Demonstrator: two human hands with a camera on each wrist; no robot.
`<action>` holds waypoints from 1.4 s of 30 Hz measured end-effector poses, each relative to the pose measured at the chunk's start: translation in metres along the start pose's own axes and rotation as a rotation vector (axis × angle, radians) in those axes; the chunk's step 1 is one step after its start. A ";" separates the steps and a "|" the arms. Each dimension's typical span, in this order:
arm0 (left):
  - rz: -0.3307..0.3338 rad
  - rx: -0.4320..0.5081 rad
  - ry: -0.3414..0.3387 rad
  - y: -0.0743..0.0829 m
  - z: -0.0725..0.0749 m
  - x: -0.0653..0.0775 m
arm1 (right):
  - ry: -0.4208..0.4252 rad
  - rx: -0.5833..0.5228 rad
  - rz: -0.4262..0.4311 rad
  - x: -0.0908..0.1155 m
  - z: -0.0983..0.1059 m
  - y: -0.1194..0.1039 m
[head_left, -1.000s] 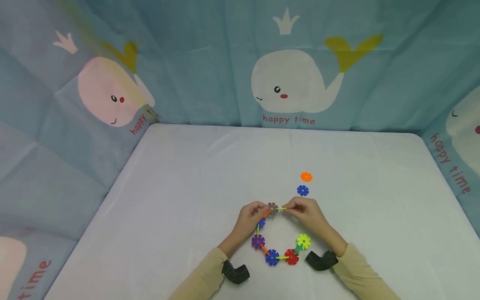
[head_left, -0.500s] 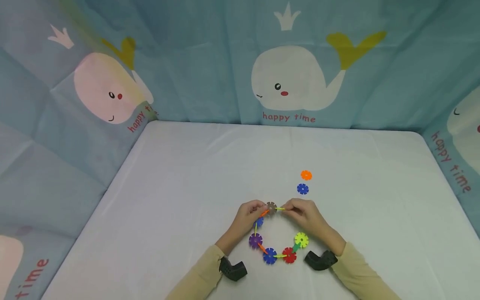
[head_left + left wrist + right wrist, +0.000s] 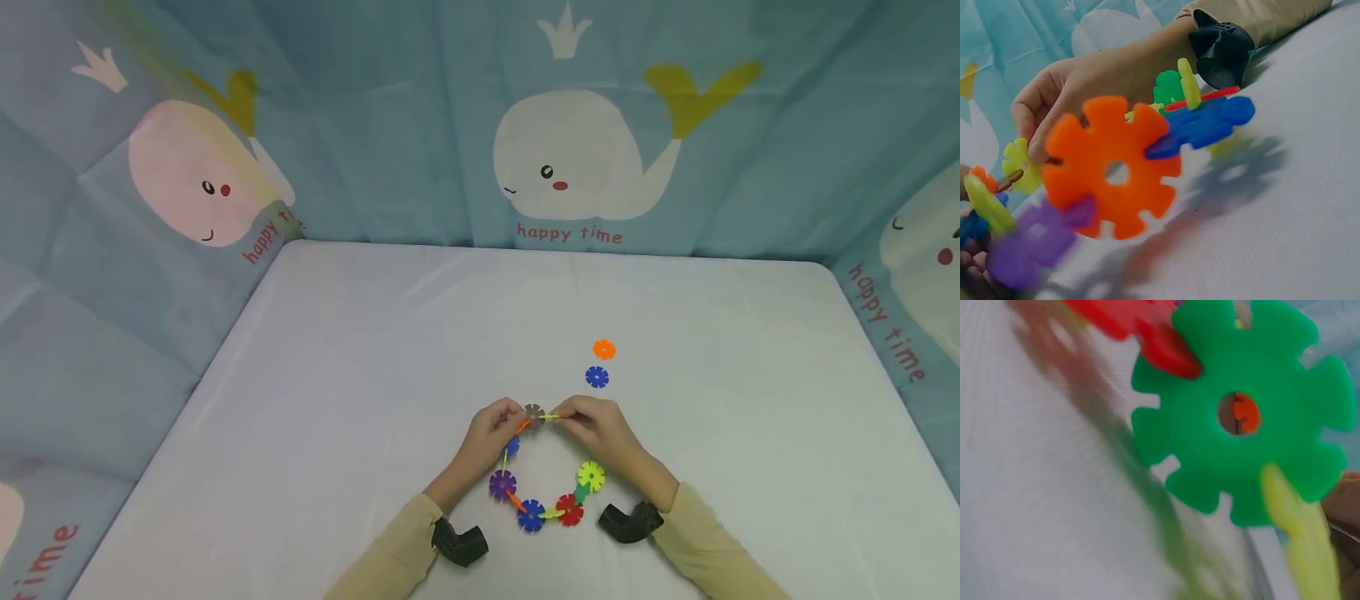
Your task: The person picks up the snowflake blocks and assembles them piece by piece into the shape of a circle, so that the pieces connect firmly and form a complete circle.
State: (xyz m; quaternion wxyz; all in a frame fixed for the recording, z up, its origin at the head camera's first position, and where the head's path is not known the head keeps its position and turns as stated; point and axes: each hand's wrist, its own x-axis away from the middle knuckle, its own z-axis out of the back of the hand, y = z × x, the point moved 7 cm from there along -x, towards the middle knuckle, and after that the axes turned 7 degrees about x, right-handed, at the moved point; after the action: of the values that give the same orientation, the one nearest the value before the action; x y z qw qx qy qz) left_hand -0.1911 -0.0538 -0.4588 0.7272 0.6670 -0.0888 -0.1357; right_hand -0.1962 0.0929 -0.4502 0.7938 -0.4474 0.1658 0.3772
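A curved chain of slotted plastic snowflake discs hangs between the hands, just over the white table. My left hand (image 3: 487, 429) pinches its upper end, around the brown disc (image 3: 534, 411) and the orange one beside it. Thumb and fingers of my right hand (image 3: 600, 427) grip the yellow disc (image 3: 550, 417), which meets the brown disc's edge. Further along come a purple disc (image 3: 502, 485), a blue disc (image 3: 531, 516), a red disc (image 3: 570, 510) and, at the free end, another yellow disc (image 3: 592, 476). A green disc (image 3: 1197, 444) fills much of the right wrist view.
Beyond the hands, a loose orange disc (image 3: 603, 349) and a loose blue disc (image 3: 597, 377) lie flat on the white table (image 3: 390, 333). Blue whale-print curtains (image 3: 420, 150) stand along its back and sides. Each wrist carries a black camera mount (image 3: 461, 543).
Both hands and the chain sit slightly further left in the head view, along with the whole scene. The grip on the brown and yellow discs looks the same.
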 end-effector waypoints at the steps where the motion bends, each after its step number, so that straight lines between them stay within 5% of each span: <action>1: -0.003 0.005 -0.006 0.000 0.000 0.000 | -0.002 -0.008 -0.007 -0.001 0.000 0.001; 5: -0.027 0.009 -0.002 0.003 0.000 -0.002 | -0.015 0.097 -0.088 -0.004 0.009 0.009; 10: -0.025 0.024 0.162 0.001 0.012 -0.001 | -0.055 0.426 -0.325 0.004 0.030 0.035; 14: -0.008 0.088 0.233 -0.002 0.016 -0.001 | -0.102 0.493 -0.388 0.008 0.037 0.046; 23: -0.011 0.048 0.100 -0.002 0.006 -0.001 | -0.050 0.279 -0.478 0.009 0.041 0.052; 31: -0.044 0.005 0.069 0.002 0.004 0.000 | -0.020 -0.131 -0.554 0.002 0.025 0.035; 42: -0.054 -0.060 0.011 0.003 0.000 0.001 | -0.015 -0.220 -0.534 -0.010 0.017 0.004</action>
State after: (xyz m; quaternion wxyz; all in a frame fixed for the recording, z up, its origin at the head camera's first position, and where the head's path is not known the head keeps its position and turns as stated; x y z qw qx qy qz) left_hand -0.1894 -0.0540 -0.4560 0.7433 0.6479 -0.0627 -0.1542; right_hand -0.2070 0.1041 -0.4379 0.8128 -0.5560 -0.0056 0.1739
